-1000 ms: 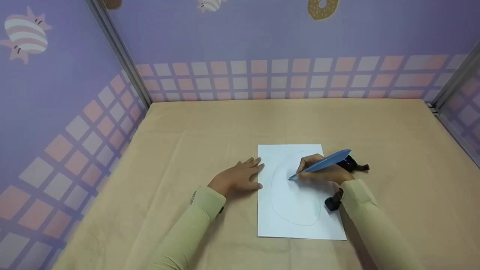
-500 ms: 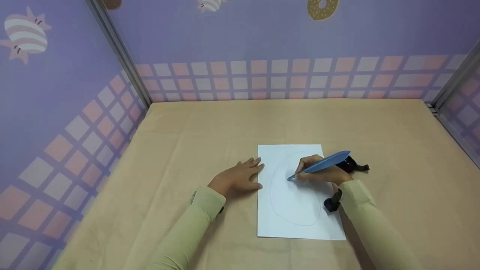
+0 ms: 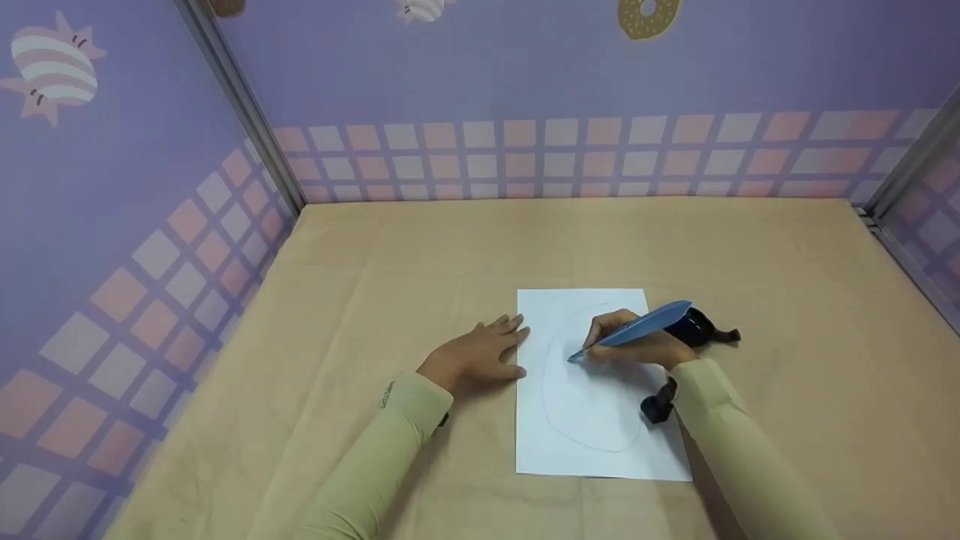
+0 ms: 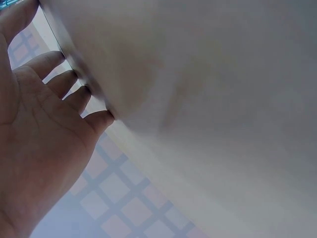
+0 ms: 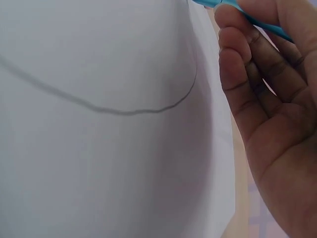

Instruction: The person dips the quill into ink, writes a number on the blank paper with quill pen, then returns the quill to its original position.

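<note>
A white sheet of paper (image 3: 570,461) lies on the tan cloth and bears a thin, long curved line (image 3: 545,405). My right hand (image 3: 649,351) pinches a blue feather-shaped pen (image 3: 646,324), its tip at the paper inside the curve. In the right wrist view, part of the turquoise pen (image 5: 270,28) shows between the fingers, and the drawn line (image 5: 126,113) runs across the sheet. With fingers spread, my left hand (image 3: 476,356) rests at the paper's left edge. The left wrist view shows its palm (image 4: 44,129) and the fingertips against the surface.
Just beyond my right hand lies a glossy dark, rounded thing (image 3: 694,328) with a curved stem-like end, partly hidden by pen and hand. A small black camera (image 3: 657,409) hangs at the right wrist. Purple patterned walls (image 3: 480,67) stand behind and beside the cloth-covered table (image 3: 420,240).
My right hand and the pen have shifted slightly left across the paper, uncovering more of the dark thing behind them. The left hand has stayed in place.
</note>
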Available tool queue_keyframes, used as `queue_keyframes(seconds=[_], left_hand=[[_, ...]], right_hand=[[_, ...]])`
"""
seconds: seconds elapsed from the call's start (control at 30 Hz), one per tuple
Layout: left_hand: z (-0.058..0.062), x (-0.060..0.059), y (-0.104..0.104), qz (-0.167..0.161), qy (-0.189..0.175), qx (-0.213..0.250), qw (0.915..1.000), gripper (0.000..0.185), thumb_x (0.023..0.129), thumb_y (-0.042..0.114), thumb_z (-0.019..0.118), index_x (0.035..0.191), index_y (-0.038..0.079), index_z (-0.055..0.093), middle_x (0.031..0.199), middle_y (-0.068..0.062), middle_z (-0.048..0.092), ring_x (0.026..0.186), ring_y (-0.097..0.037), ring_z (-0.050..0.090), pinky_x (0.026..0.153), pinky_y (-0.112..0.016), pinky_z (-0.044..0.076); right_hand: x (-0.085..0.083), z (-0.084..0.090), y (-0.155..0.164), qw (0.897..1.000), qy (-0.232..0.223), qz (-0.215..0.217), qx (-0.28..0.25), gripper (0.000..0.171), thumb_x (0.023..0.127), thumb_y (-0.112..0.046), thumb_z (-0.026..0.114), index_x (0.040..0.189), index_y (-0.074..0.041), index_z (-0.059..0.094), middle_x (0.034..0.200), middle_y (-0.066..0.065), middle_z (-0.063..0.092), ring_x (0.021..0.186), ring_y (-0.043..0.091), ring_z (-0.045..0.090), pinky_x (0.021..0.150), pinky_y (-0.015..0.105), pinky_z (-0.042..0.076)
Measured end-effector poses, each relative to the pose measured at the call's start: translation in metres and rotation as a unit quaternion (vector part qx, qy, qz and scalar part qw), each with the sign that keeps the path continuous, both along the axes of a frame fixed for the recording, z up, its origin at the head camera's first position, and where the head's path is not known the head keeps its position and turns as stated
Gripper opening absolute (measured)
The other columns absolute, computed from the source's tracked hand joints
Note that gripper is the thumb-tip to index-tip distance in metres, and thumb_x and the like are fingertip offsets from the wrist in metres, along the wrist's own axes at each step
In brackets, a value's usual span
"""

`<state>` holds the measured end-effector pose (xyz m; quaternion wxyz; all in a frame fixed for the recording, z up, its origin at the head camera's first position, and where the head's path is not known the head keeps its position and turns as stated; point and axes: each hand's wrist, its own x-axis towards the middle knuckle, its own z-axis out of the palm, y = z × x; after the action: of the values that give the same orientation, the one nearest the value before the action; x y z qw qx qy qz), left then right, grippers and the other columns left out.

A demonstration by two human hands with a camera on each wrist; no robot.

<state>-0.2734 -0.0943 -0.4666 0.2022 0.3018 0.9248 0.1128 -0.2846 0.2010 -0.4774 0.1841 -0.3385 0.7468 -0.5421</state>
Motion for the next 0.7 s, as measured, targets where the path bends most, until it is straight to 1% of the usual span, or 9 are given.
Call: queue_keyframes(seconds=[0.13,0.2,0.27,0.43,0.5,0.6,0.7], left_hand=[[0.001,0.002,0.0,0.002,0.003,0.003,1.0,0.073,0.095,0.048,0.05,0.155,0.02,0.019,0.163,0.003,0.006,0.151,-0.018,0.003,0.123,-0.044,0.008],[0.002,0.002,0.0,0.001,0.004,0.001,1.0,0.073,0.095,0.048,0.049,0.155,0.02,0.019,0.163,0.003,0.006,0.151,-0.018,0.003,0.123,-0.044,0.008],[0.002,0.002,0.0,0.001,0.005,0.001,1.0,0.073,0.095,0.048,0.049,0.155,0.019,0.019,0.163,0.003,0.006,0.151,-0.019,0.003,0.123,-0.045,0.008],[0.002,0.003,0.0,0.002,0.008,0.0,1.0,0.073,0.095,0.049,0.049,0.155,0.019,0.02,0.163,0.003,0.007,0.151,-0.019,0.004,0.123,-0.045,0.008],[0.002,0.003,0.001,0.002,0.008,-0.001,1.0,0.073,0.095,0.049,0.049,0.155,0.019,0.02,0.163,0.003,0.007,0.151,-0.019,0.004,0.123,-0.045,0.008],[0.002,0.003,0.001,0.002,0.008,-0.003,1.0,0.072,0.095,0.049,0.049,0.155,0.02,0.02,0.163,0.003,0.007,0.151,-0.018,0.004,0.123,-0.045,0.008],[0.002,0.002,0.001,0.002,0.008,-0.005,1.0,0.072,0.095,0.049,0.049,0.155,0.02,0.02,0.163,0.003,0.007,0.151,-0.018,0.004,0.123,-0.045,0.008]], right_hand=[[-0.001,0.0,-0.003,1.0,0.003,0.002,0.012,0.01,0.085,0.0,0.069,0.089,0.009,0.066,0.088,0.014,0.071,0.077,0.005,0.06,0.073,0.019,0.047],[-0.001,0.0,-0.004,1.0,0.005,0.004,0.014,0.01,0.085,0.0,0.068,0.089,0.009,0.066,0.088,0.013,0.071,0.075,0.004,0.059,0.071,0.019,0.046],[-0.001,0.0,-0.006,1.0,0.006,0.009,0.009,0.01,0.085,0.002,0.068,0.089,0.011,0.065,0.087,0.013,0.071,0.074,0.004,0.059,0.07,0.018,0.046],[-0.001,0.0,-0.01,1.0,-0.006,0.018,-0.008,0.013,0.084,0.003,0.068,0.089,0.014,0.064,0.084,0.0,0.072,0.074,0.003,0.059,0.069,0.017,0.046],[-0.002,0.0,-0.012,1.0,-0.014,0.02,-0.011,0.014,0.084,0.002,0.067,0.089,0.015,0.064,0.084,-0.003,0.071,0.074,0.003,0.059,0.07,0.017,0.046],[-0.002,0.0,-0.013,1.0,-0.02,0.02,-0.013,0.014,0.084,0.002,0.068,0.089,0.014,0.064,0.084,-0.004,0.071,0.074,0.003,0.059,0.07,0.017,0.046],[-0.001,0.0,-0.016,1.0,-0.018,0.02,-0.015,0.013,0.083,0.002,0.068,0.088,0.013,0.065,0.085,-0.001,0.071,0.075,0.004,0.06,0.071,0.017,0.047]])
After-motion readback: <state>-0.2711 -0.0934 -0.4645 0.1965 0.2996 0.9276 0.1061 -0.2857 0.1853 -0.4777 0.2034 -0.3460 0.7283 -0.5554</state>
